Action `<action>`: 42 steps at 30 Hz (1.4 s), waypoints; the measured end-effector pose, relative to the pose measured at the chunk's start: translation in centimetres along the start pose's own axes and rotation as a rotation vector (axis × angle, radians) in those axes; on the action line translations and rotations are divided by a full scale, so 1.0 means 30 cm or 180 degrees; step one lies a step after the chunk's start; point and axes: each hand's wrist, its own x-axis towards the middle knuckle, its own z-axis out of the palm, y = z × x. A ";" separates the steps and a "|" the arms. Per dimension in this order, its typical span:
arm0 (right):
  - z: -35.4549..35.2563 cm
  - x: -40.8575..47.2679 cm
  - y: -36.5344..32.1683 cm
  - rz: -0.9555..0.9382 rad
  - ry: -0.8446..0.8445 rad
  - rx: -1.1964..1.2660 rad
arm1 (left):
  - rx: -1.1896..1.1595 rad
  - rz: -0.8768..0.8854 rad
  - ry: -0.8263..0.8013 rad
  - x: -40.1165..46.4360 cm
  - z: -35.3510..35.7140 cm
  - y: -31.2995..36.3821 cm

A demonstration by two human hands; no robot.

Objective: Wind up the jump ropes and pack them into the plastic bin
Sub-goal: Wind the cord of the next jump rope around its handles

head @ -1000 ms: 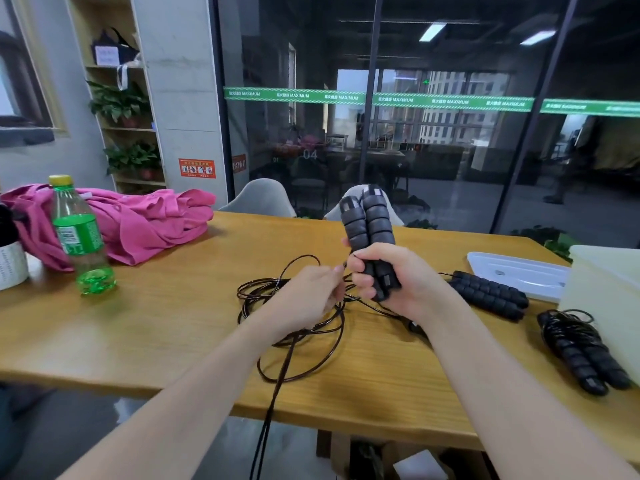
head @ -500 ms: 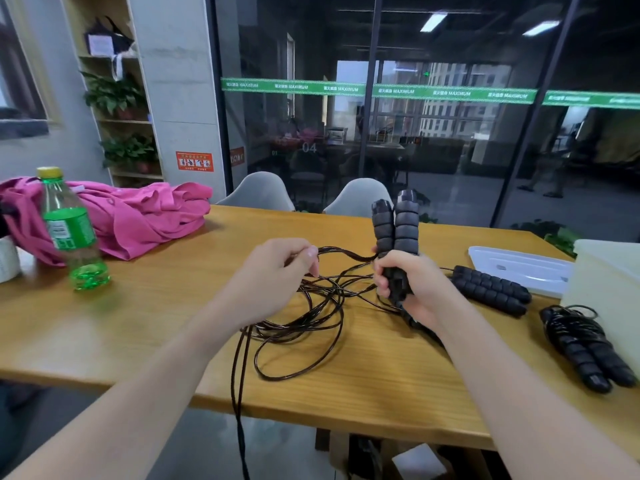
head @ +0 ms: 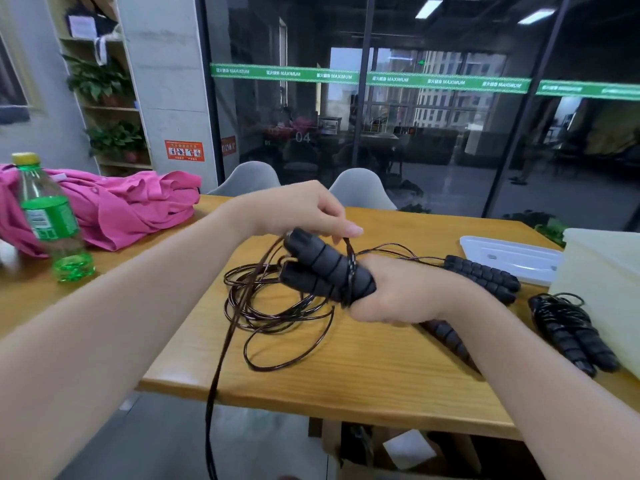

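Note:
My right hand (head: 398, 292) grips the two black foam handles (head: 325, 268) of a jump rope, which point left and away from me. My left hand (head: 304, 209) hovers just above them, pinching the thin dark cord (head: 349, 251) that crosses over the handles. Loose cord coils (head: 277, 306) lie on the wooden table (head: 346, 382), and a strand hangs over the front edge. A wound jump rope (head: 568, 327) lies at the right beside the translucent plastic bin (head: 602, 292). Another pair of handles (head: 481, 277) rests behind my right hand.
The bin's white lid (head: 509, 254) lies flat at the back right. A green bottle (head: 52, 220) and a pink garment (head: 131, 206) sit at the left. Two grey chairs (head: 360, 188) stand behind the table, before a glass wall.
My right hand has tipped the handles from upright to pointing left. My left hand has lifted from the left side to above the handles, laying cord over them.

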 end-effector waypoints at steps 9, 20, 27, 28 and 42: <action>-0.108 -0.022 0.090 0.0077 0.1567 0.0825 | -0.0688 -0.0411 0.0974 -0.044 0.237 -0.018; 0.000 0.130 0.173 0.1182 0.2609 -0.1128 | 0.0564 -0.0674 0.1563 -0.179 0.390 0.068; 0.080 0.088 0.122 0.0291 0.1002 -0.2316 | 0.0624 -0.0077 0.1135 -0.130 0.165 -0.006; 0.088 0.073 0.104 0.0096 0.0857 -0.2363 | 0.0399 -0.0035 0.0830 -0.117 0.139 -0.021; 0.053 0.050 0.100 -0.0404 0.2193 -0.0448 | -0.2361 -0.0366 0.0369 -0.020 0.245 -0.120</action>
